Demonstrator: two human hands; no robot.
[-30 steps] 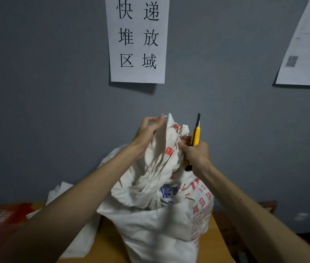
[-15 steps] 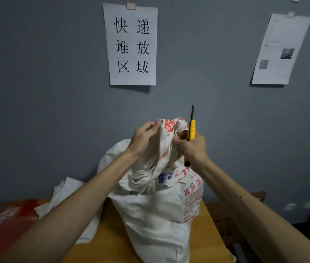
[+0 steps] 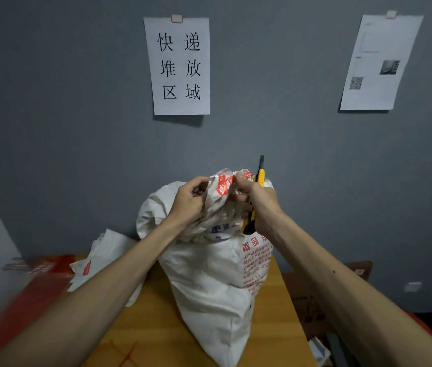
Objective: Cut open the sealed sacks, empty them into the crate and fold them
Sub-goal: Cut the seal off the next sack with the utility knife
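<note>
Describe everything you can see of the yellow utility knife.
The utility knife is slim, with a yellow plastic-looking body and black ends. It stands nearly upright, dark tip up, its lower end poking out below the right hand, which grips its middle. It is right beside the gathered neck of the white sack. How far the blade is out is unclear.

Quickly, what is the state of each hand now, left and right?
Left hand: closed, gripping the bunched top of the white woven sack.
Right hand: closed around the yellow-and-black utility knife, blade up, beside the sack top.
</note>
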